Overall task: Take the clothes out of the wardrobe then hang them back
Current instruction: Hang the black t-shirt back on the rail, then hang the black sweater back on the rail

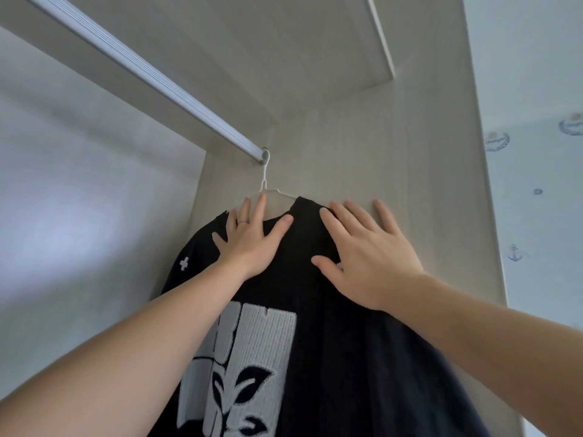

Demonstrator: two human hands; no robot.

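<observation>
A black T-shirt [303, 335] with a white print hangs on a thin white hanger [264, 184]. The hanger's hook sits over the right end of the silver wardrobe rail [151, 75]. My left hand [252, 238] lies flat on the shirt's left shoulder with straight, spread fingers; its fingertips reach the neckline and the hanger wire. My right hand [366, 250] lies flat on the shirt's right shoulder, fingers spread, the outer ones against the wardrobe's side panel [410, 171]. Neither hand grips anything.
The pale wood wardrobe top [268, 58] closes in above the rail. A white back wall [79, 200] fills the left. Wallpaper with small anchor marks [536, 184] lies beyond the panel on the right. No other clothes show on the rail.
</observation>
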